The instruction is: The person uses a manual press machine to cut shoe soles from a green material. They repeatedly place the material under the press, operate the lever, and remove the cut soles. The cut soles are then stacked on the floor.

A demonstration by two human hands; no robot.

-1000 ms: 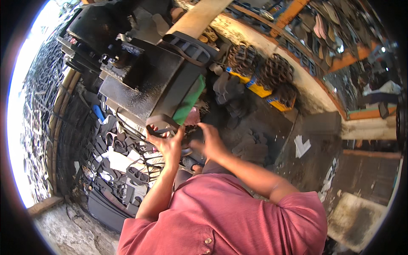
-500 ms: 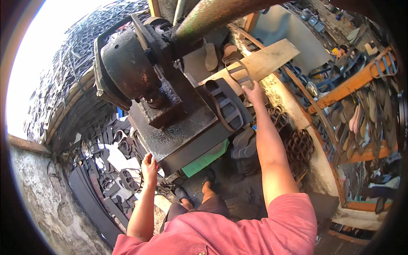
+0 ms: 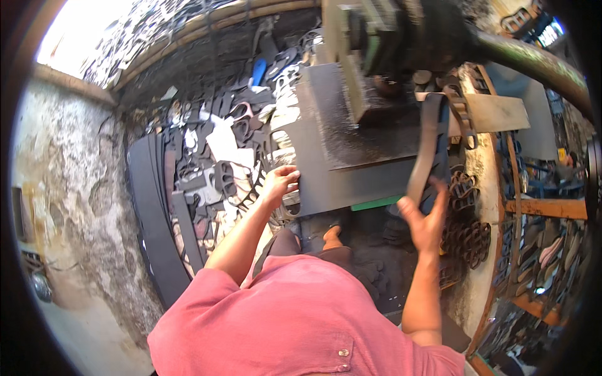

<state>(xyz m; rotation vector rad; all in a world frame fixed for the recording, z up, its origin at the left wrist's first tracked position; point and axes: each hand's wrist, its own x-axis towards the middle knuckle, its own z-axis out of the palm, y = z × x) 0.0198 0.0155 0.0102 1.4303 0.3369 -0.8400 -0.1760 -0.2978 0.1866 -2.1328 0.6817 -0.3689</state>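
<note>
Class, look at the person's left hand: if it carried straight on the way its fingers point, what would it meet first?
The left hand points right, at the edge of the dark flat slab on the machine. Its fingertips look already at that edge, though depth is unclear.

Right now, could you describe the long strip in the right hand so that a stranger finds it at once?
Find the dark flat machine bed at top centre. Along its right edge a long dark strip runs down to the right hand. Unlike the loose offcuts piled left, it is one unbroken band.
</note>
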